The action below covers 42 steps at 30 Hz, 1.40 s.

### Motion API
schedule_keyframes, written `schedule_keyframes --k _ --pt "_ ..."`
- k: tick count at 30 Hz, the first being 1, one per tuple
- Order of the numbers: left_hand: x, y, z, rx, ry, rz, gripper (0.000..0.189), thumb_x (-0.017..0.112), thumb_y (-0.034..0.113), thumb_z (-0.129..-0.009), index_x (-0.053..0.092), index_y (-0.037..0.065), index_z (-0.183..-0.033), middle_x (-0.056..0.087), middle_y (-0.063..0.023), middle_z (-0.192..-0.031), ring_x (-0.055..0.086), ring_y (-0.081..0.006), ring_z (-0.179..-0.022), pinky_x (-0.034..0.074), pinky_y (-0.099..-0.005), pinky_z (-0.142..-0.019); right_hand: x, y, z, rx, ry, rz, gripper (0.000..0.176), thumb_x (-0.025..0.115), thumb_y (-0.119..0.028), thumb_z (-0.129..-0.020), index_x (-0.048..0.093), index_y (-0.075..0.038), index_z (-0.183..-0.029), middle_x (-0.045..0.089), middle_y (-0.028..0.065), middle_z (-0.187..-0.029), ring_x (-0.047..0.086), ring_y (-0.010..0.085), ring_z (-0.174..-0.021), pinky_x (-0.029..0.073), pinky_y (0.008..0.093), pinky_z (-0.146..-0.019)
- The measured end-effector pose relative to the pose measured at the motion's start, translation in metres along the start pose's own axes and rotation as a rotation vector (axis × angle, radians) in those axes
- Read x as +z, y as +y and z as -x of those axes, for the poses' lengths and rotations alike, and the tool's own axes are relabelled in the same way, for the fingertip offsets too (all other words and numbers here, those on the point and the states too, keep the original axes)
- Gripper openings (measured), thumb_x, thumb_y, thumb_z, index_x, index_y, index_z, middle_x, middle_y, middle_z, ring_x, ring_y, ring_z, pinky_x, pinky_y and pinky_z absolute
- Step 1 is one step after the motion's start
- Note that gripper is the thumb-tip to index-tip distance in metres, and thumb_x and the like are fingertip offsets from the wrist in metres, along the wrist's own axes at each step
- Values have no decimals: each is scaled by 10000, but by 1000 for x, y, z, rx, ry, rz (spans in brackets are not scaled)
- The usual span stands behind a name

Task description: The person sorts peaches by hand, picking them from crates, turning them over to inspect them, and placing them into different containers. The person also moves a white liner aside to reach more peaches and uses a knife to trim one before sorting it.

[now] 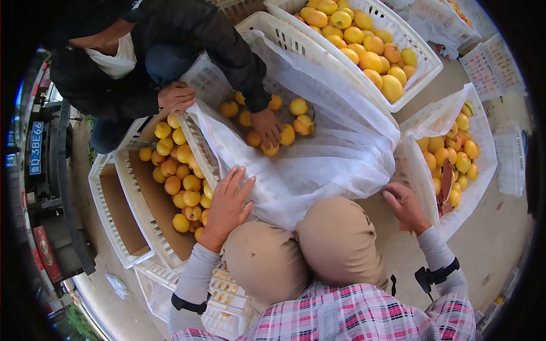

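A crate lined with white sheet plastic (335, 153) lies in front of my knees, with several yellow-orange, peach-like fruits (298, 106) at its far end. My left hand (230, 196) lies on the crate's near left edge, fingers spread and nothing in them. Beside the liner's lower right corner is my right hand (405, 204), fingers loosely bent and no object visible in them. Whether it touches the liner is hard to see. Across from me, another person's hand (267, 128) reaches among the fruits; that person's other hand (176, 98) rests on the crate's corner.
To the left, a cardboard-lined crate (151, 213) holds many fruits, beside another cardboard-lined crate (116, 199). A full crate (435, 59) stands at the far right, and a plastic-lined crate (483, 150) of fruit nearer right. A vehicle with a plate (36, 148) is at left.
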State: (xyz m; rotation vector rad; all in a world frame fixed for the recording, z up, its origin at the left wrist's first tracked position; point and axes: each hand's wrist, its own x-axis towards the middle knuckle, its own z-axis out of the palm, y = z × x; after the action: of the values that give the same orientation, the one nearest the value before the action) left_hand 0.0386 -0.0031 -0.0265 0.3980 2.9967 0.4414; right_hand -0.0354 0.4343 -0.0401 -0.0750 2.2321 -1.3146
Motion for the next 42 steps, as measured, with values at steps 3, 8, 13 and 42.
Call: schedule_keyframes --k 3,8,13,42 --pt "1 -5 34 -148 79 24 542 650 200 -811 479 50 -1302 414 -147 -1391 382 -341 -1282 330 -437 -1052 -1 -15 9 -306 51 324 92 600 -28 -842 607 -4 -931 614 84 -896 608 226 -843 492 335 -756" --pt "15 2 95 -386 222 139 528 637 204 -821 478 27 -1293 458 -176 -1333 439 -368 -1209 356 -428 -1018 -36 -41 25 -487 551 801 350 651 -33 -780 556 -5 -1116 549 172 -1167 524 355 -1099 411 414 -956" --pt "81 -4 156 -668 287 733 409 576 291 -851 576 43 -1177 638 -167 -1021 605 -350 -945 483 -380 -822 -50 9 57 -300 682 919 466 654 -87 -797 473 11 -1215 497 201 -1235 452 375 -1173 346 432 -1015" --pt "70 11 134 -479 497 381 166 609 247 -768 601 81 -776 559 -87 -705 563 -287 -678 447 -357 -590 -41 58 80 -107 805 901 195 605 -232 -873 616 -93 -1010 629 150 -846 597 346 -802 481 425 -703"
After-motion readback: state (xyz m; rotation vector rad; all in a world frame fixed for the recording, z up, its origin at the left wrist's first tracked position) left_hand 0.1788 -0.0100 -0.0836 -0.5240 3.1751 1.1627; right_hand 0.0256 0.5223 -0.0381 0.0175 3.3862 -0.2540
